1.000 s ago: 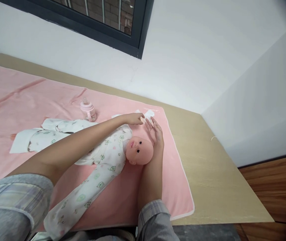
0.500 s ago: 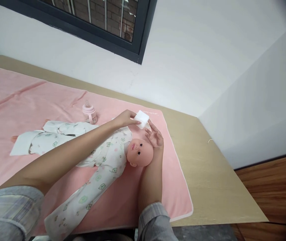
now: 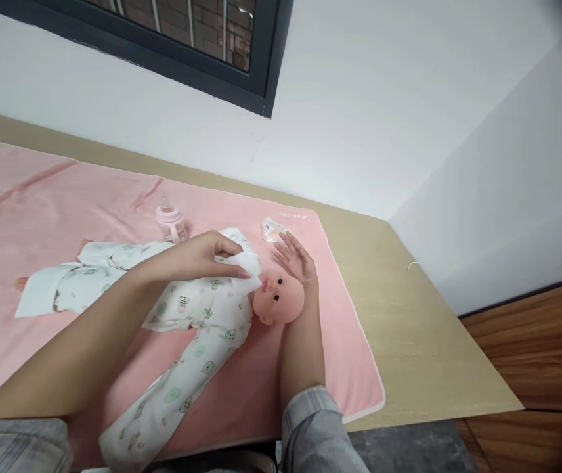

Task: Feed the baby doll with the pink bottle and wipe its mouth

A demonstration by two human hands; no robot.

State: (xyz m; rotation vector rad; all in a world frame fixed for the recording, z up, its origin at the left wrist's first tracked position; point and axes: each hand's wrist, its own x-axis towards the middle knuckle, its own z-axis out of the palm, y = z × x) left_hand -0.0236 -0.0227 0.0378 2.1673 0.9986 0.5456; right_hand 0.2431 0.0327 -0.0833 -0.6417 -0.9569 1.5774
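Observation:
My left hand point(image 3: 199, 255) pinches a white wipe point(image 3: 249, 264) between thumb and fingers. The wipe hangs over the doll's upper chest, one corner at its mouth; whether it presses there I cannot tell. The baby doll point(image 3: 285, 301) lies on its back in white printed clothes point(image 3: 222, 322), head to the right, one long sleeve stretched toward me. Beyond the doll's head, my right hand point(image 3: 299, 257) is palm up with fingers spread, the forearm running beside and partly under the head. A small white and orange packet point(image 3: 272, 230) lies just past the right fingertips.
A pink blanket point(image 3: 330, 355) covers much of the wooden table point(image 3: 423, 348). The pink-handled baby bottle point(image 3: 170, 220) stands behind the doll's legs. White walls and a dark window frame point(image 3: 261, 92) border the far side.
My left hand has moved left and nearer with the wipe, from above the packet to the doll's mouth. The packet shows now. My right hand stays behind the head.

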